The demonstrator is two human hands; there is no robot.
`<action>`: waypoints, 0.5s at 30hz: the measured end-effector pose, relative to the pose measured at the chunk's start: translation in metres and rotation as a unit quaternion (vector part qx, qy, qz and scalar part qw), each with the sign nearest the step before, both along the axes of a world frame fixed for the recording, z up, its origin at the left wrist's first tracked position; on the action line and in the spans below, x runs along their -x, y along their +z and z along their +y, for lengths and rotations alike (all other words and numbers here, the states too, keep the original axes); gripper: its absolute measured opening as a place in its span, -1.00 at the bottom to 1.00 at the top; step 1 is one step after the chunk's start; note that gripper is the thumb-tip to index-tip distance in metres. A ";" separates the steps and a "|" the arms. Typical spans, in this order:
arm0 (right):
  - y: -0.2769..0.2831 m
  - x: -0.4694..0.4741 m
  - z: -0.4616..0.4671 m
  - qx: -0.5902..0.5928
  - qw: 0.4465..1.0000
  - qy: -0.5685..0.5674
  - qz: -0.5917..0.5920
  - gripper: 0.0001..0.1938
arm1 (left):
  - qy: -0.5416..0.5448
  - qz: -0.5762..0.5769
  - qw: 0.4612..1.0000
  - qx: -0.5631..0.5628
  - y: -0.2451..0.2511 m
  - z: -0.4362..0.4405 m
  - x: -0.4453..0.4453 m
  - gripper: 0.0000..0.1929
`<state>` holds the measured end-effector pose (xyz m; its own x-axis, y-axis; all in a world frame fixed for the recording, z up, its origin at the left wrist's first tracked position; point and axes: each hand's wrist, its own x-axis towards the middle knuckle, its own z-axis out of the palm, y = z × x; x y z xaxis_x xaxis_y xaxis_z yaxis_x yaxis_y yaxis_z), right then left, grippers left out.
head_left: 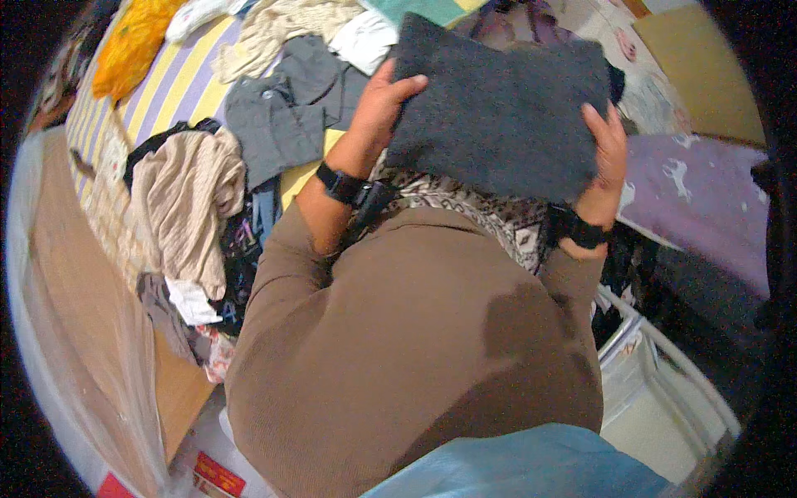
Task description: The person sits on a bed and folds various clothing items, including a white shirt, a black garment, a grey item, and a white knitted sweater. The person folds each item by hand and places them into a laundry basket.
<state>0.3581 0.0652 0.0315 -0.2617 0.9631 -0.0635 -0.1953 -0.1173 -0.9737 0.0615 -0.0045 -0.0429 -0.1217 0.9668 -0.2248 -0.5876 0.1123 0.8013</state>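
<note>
A folded dark grey cloth [498,112], seemingly a garment, is held up flat between my two hands. My left hand [380,109] grips its left edge, thumb on top and the other fingers partly hidden behind it. At the right edge, my right hand [607,146] holds it with some fingers showing at the rim. Both wrists wear black bands. To the left of the cloth lies a grey garment [274,124] with a button, beside a white cloth [364,42]. Patterned fabric [523,239] shows just below the held cloth.
Beige clothing [183,199] lies heaped at left on a striped bed cover [180,87], near an orange cloth [134,50]. A purple patterned surface [697,193] is at right, above a white-framed container [660,386]. Sheer curtain-like fabric [81,299] hangs at far left.
</note>
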 end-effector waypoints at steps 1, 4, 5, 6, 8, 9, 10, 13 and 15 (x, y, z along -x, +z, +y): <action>0.006 0.014 -0.003 -0.010 0.999 0.038 0.034 -0.59 | 0.005 0.002 1.000 0.015 -0.002 -0.003 0.001 -0.64; 0.006 0.068 -0.021 -0.161 0.950 0.048 -0.264 -0.53 | 0.018 -0.006 0.999 0.036 -0.015 -0.014 0.004 -0.67; 0.001 0.085 -0.034 -0.276 0.916 0.126 -0.261 -0.41 | 0.026 -0.014 0.999 0.043 -0.020 -0.017 0.004 -0.67; -0.008 0.102 -0.050 -0.100 0.948 0.223 -0.204 -0.30 | 0.020 -0.031 0.999 0.033 -0.025 -0.020 0.007 -0.66; -0.026 0.135 -0.071 -0.183 0.912 0.301 -0.208 -0.23 | -0.004 -0.102 0.992 0.080 -0.030 -0.028 0.018 -0.59; -0.033 0.140 -0.080 -0.175 0.892 0.341 -0.238 -0.28 | -0.006 -0.133 0.983 0.123 -0.030 -0.031 0.023 -0.54; -0.037 0.141 -0.084 -0.287 0.854 0.344 -0.265 -0.28 | 0.013 -0.108 0.988 0.110 -0.029 -0.036 0.024 -0.45; -0.044 0.133 -0.087 -0.342 0.826 0.383 -0.230 -0.35 | 0.019 -0.122 0.990 0.074 -0.018 -0.043 0.026 -0.50; -0.042 0.122 -0.083 -0.352 0.826 0.385 -0.212 -0.42 | -0.014 -0.007 0.997 0.071 -0.010 -0.044 0.025 -0.50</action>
